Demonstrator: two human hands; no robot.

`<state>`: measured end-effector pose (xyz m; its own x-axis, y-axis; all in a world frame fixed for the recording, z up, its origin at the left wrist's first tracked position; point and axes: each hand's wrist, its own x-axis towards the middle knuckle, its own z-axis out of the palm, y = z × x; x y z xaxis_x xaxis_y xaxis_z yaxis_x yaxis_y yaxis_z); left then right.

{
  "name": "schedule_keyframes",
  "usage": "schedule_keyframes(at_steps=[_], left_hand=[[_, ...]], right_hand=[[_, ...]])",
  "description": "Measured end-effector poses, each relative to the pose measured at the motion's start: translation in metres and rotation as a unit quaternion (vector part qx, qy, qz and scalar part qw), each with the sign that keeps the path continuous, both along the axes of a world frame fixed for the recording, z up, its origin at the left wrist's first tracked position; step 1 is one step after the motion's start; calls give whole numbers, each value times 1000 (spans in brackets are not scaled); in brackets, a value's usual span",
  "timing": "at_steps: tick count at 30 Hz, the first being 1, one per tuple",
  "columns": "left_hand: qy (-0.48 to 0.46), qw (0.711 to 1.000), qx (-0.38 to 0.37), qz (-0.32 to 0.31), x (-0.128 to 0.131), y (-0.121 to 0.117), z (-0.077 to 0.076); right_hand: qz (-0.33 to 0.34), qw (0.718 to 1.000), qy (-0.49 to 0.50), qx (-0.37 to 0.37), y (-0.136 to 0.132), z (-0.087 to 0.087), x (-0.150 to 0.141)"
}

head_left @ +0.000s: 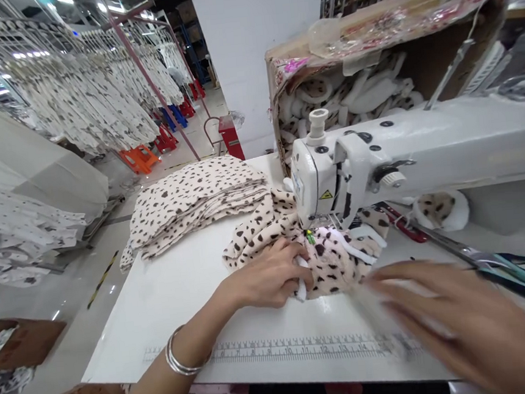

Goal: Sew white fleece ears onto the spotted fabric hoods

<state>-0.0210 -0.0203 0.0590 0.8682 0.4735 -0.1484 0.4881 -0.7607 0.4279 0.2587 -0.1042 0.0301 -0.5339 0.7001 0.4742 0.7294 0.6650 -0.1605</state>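
Cream plush fabric (329,274) with dark spots lies bunched under the head of a white sewing machine (400,148). My left hand (281,275) rests on the fabric's near left side, its fingers curled closed around a fold and a small white plush strip (301,282). Another white strip (356,247) shows on the fabric beside the needle area. To the right of the fabric, my right hand (451,312) is smeared by motion above the table. Its fingertips are close to the fabric's edge, and whether they hold anything does not show.
A stack of spotted fabric (193,197) sits at the table's left. Behind the machine, a cardboard box (277,104) holds small plush pieces. Scissors (470,255) and a round plush piece (442,210) lie at right. A printed ruler (298,348) runs along the front edge.
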Motion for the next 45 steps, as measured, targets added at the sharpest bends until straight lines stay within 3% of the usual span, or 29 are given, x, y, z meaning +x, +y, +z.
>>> schedule_keyframes(at_steps=[2, 4, 7, 11, 17, 23, 37, 41, 45], left_hand=[[-14, 1000, -3, 14, -3, -1, -3], [-27, 999, -12, 21, -6, -1, -6], [-37, 998, -32, 26, -9, 1, -9], [-37, 998, -35, 32, -11, 3, -9], [-36, 994, -104, 8, -15, 11, -4], [-40, 991, -128, 12, -17, 13, -4], [-3, 998, -67, 19, -8, -4, -8], [-27, 992, -122, -7, -13, 3, -5], [-125, 970, -206, 40, -24, 14, 3]], right_hand=[[106, 992, -4, -60, 13, -5, -35], [139, 987, 31, -77, 25, -13, -56], [115, 987, 73, -90, 33, -25, -62], [119, 988, 26, -90, 31, -37, -58], [117, 989, 21, -90, 30, -42, -63], [116, 991, 23, -68, 28, -44, -61], [108, 991, -13, -73, 29, -44, -63], [109, 991, -1, -71, 27, -42, -63], [120, 988, 18, -100, 27, -41, -60]])
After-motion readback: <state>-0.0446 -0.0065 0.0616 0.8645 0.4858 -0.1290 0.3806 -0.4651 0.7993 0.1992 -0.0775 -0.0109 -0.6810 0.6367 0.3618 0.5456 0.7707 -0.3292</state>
